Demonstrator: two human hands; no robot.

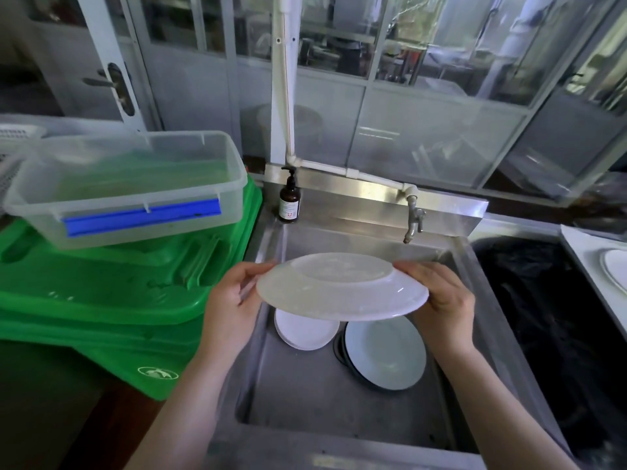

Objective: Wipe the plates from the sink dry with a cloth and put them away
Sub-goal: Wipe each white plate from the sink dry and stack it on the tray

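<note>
Gripping a white plate (pixel 342 286) by opposite rims, left hand (pixel 230 307) and right hand (pixel 441 300), above the sink (pixel 305 395).

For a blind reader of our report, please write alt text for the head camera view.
Two hands, left hand and right hand, hold a white plate by its opposite edges above a steel sink, where more plates lie. A tap and a brown pump bottle stand behind.

Two bare forearms, no sleeves, left hand (pixel 228 301) and right hand (pixel 444 300) without rings or gloves
</note>
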